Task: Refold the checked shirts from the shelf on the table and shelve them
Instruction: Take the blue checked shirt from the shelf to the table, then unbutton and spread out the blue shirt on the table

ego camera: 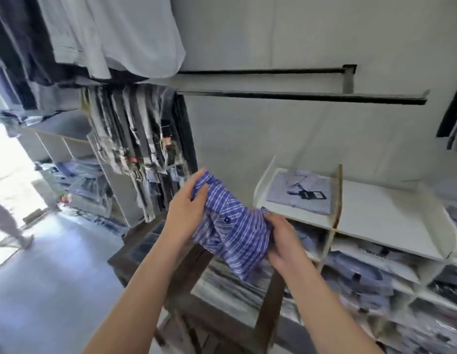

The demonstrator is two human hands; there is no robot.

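Both of your hands hold one checked shirt [232, 226] in the air, over the wooden surface [217, 284] and just left of the white shelf [375, 213]. Your left hand [189, 208] has the collar end, with the thumb across the front and the long fingers reaching up behind it, a flat pinch rather than a fist. Your right hand [286, 241] takes the opposite end, its fingers curled round the folded edge. Each grip is closed on cloth, and neither is spread wide.

Judge the shirt as light, soft and limp: thin woven cloth with no stiffness of its own. It sags wherever it is unsupported, and its lower corner hangs toward the surface. It is neither fragile nor slippery, but the layers slide over one another, and a fold will likely come apart if you hold only one layer. Take hold through the full thickness at both ends, or slide a flat palm beneath, with the collar and buttons facing up. A pale folded shirt [299, 192] lies on the shelf's top board, a fair model for the finished shape.
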